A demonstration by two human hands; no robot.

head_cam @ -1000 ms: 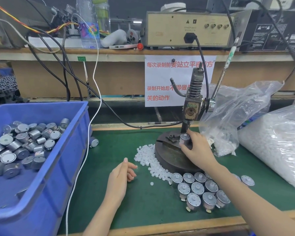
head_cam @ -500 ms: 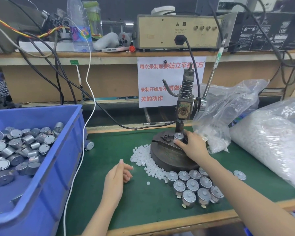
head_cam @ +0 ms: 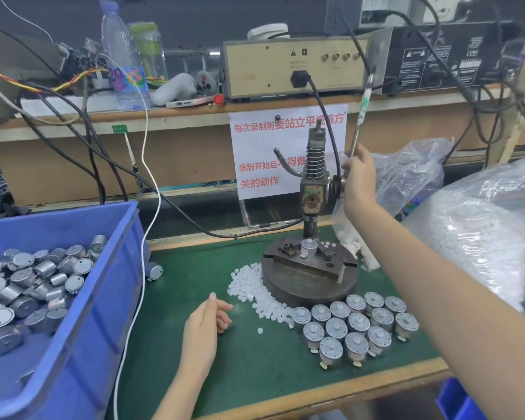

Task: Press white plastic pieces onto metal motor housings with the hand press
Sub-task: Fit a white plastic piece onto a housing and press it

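The hand press (head_cam: pixel 313 189) stands on a round dark base (head_cam: pixel 309 277) on the green mat. One metal motor housing (head_cam: pixel 309 248) sits upright in the fixture under the ram, with a white plastic piece on top. My right hand (head_cam: pixel 358 177) is raised and wrapped around the press lever (head_cam: pixel 362 116). My left hand (head_cam: pixel 206 325) rests on the mat, fingers loosely curled, empty. A heap of white plastic pieces (head_cam: pixel 255 289) lies left of the base. Several finished housings (head_cam: pixel 355 325) stand grouped in front of the press.
A blue bin (head_cam: pixel 82 298) full of metal housings fills the left side. Two clear bags of white pieces (head_cam: pixel 479 231) lie at the right. A loose housing (head_cam: pixel 154 270) lies beside the bin. A white cable (head_cam: pixel 152 183) and black cables hang from the shelf above.
My right hand let go of the housing in the fixture and rose to the press lever. My left hand has barely moved. The camera shifted closer.
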